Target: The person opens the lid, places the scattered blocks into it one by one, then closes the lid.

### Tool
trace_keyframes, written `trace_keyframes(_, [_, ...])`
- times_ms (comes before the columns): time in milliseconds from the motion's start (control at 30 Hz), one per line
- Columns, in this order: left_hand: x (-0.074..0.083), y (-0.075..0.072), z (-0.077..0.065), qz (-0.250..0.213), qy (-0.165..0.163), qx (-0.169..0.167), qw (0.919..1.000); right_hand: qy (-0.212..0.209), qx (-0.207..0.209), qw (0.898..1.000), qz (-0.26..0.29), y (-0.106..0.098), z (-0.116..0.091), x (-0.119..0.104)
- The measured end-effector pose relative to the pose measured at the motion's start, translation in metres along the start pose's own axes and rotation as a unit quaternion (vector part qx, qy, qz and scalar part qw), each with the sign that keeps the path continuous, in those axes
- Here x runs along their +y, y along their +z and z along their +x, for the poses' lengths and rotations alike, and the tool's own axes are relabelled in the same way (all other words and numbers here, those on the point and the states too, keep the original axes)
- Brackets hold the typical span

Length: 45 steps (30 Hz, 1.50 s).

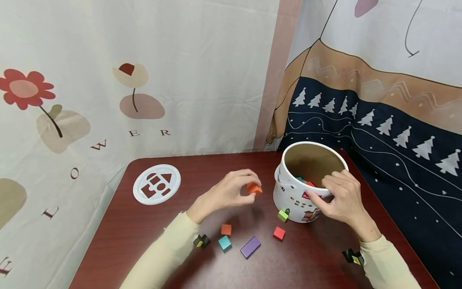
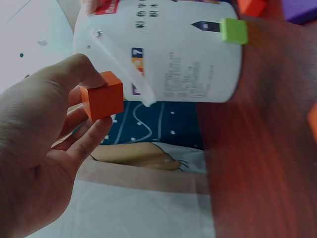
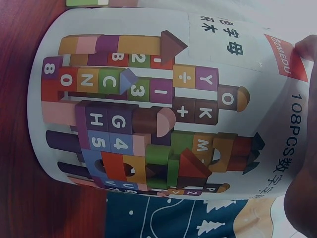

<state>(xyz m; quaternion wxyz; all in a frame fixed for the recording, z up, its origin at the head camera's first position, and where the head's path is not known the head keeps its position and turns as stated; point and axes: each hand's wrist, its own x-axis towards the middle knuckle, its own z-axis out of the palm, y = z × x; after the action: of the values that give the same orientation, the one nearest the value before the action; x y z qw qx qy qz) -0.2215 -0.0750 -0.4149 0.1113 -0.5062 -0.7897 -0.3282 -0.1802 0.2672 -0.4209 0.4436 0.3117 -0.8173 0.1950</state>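
Note:
My left hand (image 1: 231, 190) pinches an orange cube (image 2: 105, 96) between thumb and fingertips, above the table and left of the bucket. The white bucket (image 1: 294, 200) has blocks inside, partly hidden by its wall; a teal one and a red block (image 1: 310, 184) show over the rim. My right hand (image 1: 343, 194) grips the bucket's rim, thumb outside and the fingers over the edge. The right wrist view shows the bucket's printed side (image 3: 218, 44) close up, with pictures of letter and number blocks.
On the table (image 1: 202, 160) lie an orange cube (image 1: 226, 229), a teal cube (image 1: 225, 243), a purple rectangular block (image 1: 250, 247), a red cube (image 1: 279, 233) and a green block (image 1: 283, 215) by the bucket. A white disc with shaped cutouts (image 1: 137, 188) lies at the back left. Printed curtains hang behind.

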Motion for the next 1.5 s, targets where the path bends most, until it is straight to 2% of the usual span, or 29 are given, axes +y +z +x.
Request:
trace_keyframes(133, [0.003, -0.005, 0.018, -0.004, 0.020, 0.025, 0.9995, 0.001, -0.003, 1.000, 0.000, 0.000, -0.001, 0.001])
trace_keyframes(267, [0.006, -0.010, 0.036, 0.000, 0.025, 0.046, 0.9986, 0.001, -0.006, 1.000, -0.001, 0.000, -0.001, 0.001])
trace_keyframes(433, [0.011, -0.013, 0.058, 0.006, 0.022, 0.051, 0.9985, 0.002, -0.010, 1.000, -0.004, 0.000, -0.002, 0.002])
trace_keyframes(767, [0.018, -0.008, 0.099, 0.015, 0.029, 0.032, 0.9990, -0.001, -0.014, 1.000, -0.008, 0.000, -0.001, 0.001])
trace_keyframes(967, [0.019, 0.000, 0.119, 0.017, 0.016, 0.002, 0.9997, -0.007, -0.006, 1.000, -0.008, -0.001, 0.002, 0.000])
trace_keyframes(1500, [0.023, 0.022, 0.152, 0.042, 0.008, -0.057, 0.9975, -0.005, -0.009, 1.000, -0.008, 0.000, 0.000, 0.001])
